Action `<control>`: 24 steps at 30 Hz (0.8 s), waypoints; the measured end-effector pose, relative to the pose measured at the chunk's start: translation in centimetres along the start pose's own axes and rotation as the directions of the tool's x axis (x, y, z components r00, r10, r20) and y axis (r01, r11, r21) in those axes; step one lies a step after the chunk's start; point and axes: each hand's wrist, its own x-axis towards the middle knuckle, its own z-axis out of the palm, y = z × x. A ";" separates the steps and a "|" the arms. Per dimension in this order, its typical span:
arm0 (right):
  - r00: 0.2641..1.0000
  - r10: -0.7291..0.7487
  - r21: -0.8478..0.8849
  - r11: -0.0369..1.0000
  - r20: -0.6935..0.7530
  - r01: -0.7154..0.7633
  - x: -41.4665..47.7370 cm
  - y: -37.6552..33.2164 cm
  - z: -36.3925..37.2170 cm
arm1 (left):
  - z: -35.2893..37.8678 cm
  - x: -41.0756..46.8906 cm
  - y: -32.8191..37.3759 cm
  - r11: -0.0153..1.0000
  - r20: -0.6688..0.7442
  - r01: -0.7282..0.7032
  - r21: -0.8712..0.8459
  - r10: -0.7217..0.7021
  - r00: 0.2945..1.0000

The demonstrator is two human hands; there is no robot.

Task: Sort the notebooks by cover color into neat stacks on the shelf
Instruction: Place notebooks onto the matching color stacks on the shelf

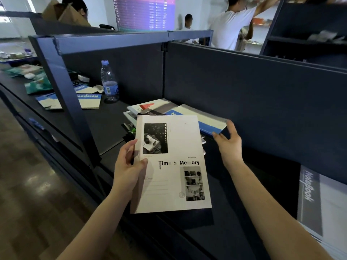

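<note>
White notebook [172, 166], "Time & Memory", is held above the shelf [105, 128], the left hand [129, 166] with its grip clamped on the left edge. The right hand [228, 141], grip apart, is at the corner of the blue-and-white notebook [204, 119] on a crooked pile [148, 106]; I think a careless push could slide it off.

Daylight blows out the window [7, 15] at 10 o'clock, while the dark shelf [244, 102] sits dim. The white notebook [174, 143] at centre is evenly lit and sharp, its print readable, casting a soft shadow toward 6 o'clock. A person in white [231, 25] at 1 o'clock is motion-blurred. Wide-angle distortion bends the shelf post [75, 117] at 9 o'clock; the grey notebooks [319, 203] at 4 o'clock smear. Glare spots the floor [33, 184] at 8 o'clock.
</note>
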 end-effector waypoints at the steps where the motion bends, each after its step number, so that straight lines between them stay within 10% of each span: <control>1: 1.000 0.021 -0.027 0.999 0.000 -0.021 -0.1 0.3 0.0 | 0.1 -0.1 -0.1 1.000 -0.005 0.003 -0.006 -0.003 1.000; 8: 0.992 0.124 -0.185 0.975 -0.001 -0.122 -0.4 1.4 0.2 | 0.2 -0.6 -0.3 1.000 -0.046 0.010 -0.030 -0.011 0.999; 14: 0.976 -0.145 -0.468 0.859 0.162 0.206 -0.7 0.3 -0.6 | 0.2 -1.1 -0.2 1.000 -0.071 -0.003 -0.015 0.002 0.997; 24: 0.925 -0.121 -0.540 0.781 0.361 0.313 0.1 -0.6 1.1 | -2.1 -1.4 -0.1 0.999 -0.120 0.036 -0.020 -0.039 0.992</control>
